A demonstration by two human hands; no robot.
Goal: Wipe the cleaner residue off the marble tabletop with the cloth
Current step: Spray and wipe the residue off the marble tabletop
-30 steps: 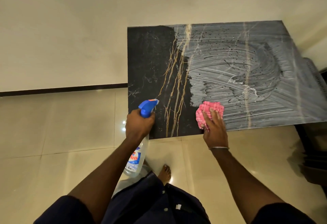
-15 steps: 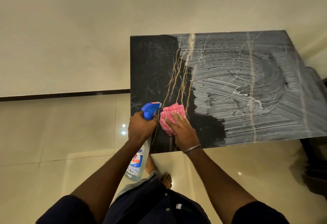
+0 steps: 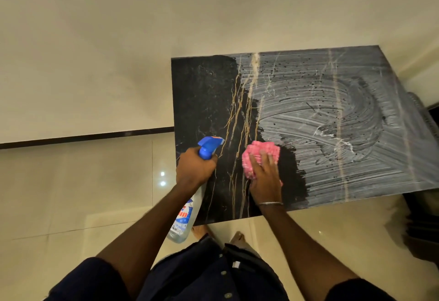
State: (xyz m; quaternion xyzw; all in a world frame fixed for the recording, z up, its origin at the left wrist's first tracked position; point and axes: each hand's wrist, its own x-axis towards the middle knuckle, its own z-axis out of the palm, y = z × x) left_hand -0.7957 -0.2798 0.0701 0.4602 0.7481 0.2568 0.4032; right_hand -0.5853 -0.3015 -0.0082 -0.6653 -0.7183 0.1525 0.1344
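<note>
The black marble tabletop with gold veins fills the centre right. Its left part is clean and dark. White streaky cleaner residue covers the middle and right. A bunched pink cloth lies on the marble near the front edge, at the border of the wiped patch. My right hand presses flat on the cloth with fingers spread. My left hand grips the neck of a clear spray bottle with a blue trigger head, held at the table's front left corner, its body hanging below the edge.
A cream wall stands behind the table. Glossy beige floor tiles spread to the left and front. Dark furniture sits at the right edge. My bare feet are just under the front edge.
My right hand swept the cloth left along the front edge, clearing a dark patch, then came back right to the patch's upper border. The left hand kept holding the bottle.
</note>
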